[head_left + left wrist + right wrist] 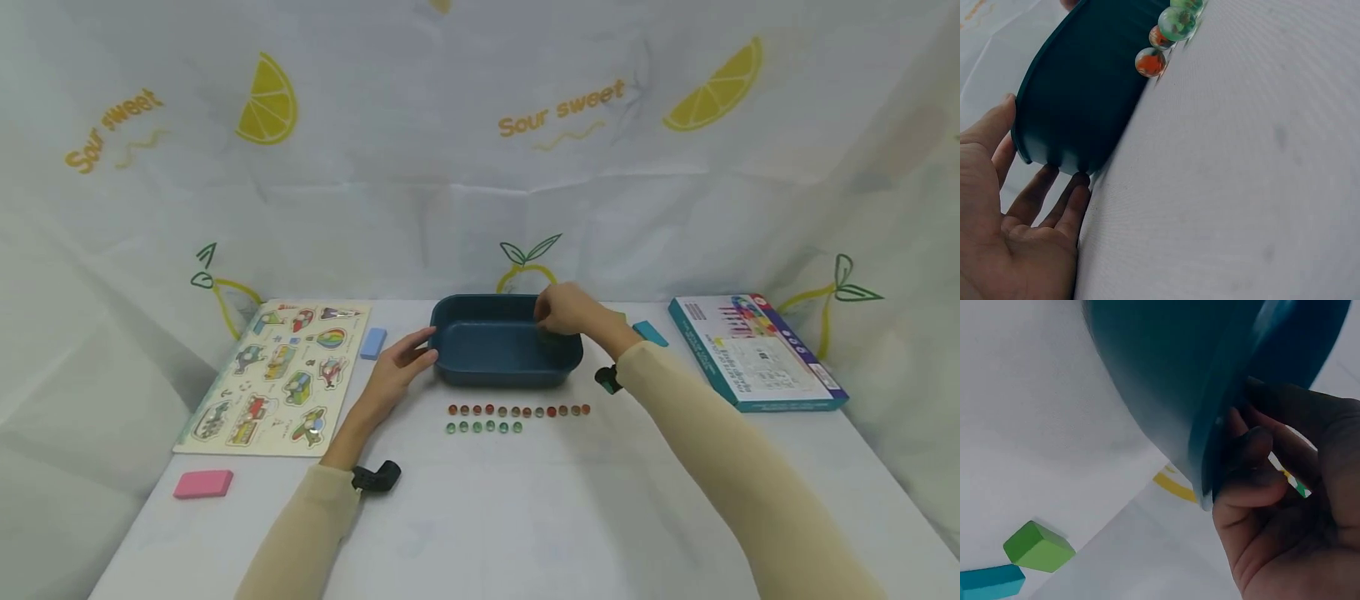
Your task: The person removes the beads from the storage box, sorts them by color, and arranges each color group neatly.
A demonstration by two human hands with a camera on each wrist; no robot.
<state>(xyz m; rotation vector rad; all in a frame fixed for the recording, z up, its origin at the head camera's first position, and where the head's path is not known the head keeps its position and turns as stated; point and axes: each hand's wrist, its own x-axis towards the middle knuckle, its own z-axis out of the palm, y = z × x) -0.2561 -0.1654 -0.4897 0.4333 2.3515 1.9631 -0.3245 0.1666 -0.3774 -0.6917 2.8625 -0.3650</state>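
A dark teal rectangular tub (495,379) stands at the back of the table. My left hand (401,367) touches the tub's left end; in the left wrist view its fingers (1035,194) are spread and fairly straight against the wall. Over the tub's right end reaches my right hand (564,310), fingers bent and dipping inside the rim. In the right wrist view the rim partly covers those fingertips, so anything between them is hidden. Before the tub lie a row of orange-red marbles (514,412) and a shorter row of green marbles (491,426).
To the left lies a picture puzzle board (281,379), with a blue block (372,343) beside it and a pink block (203,484) nearer. Right of the tub are a green block (1038,547), a teal block (649,333) and a flat printed box (757,354).
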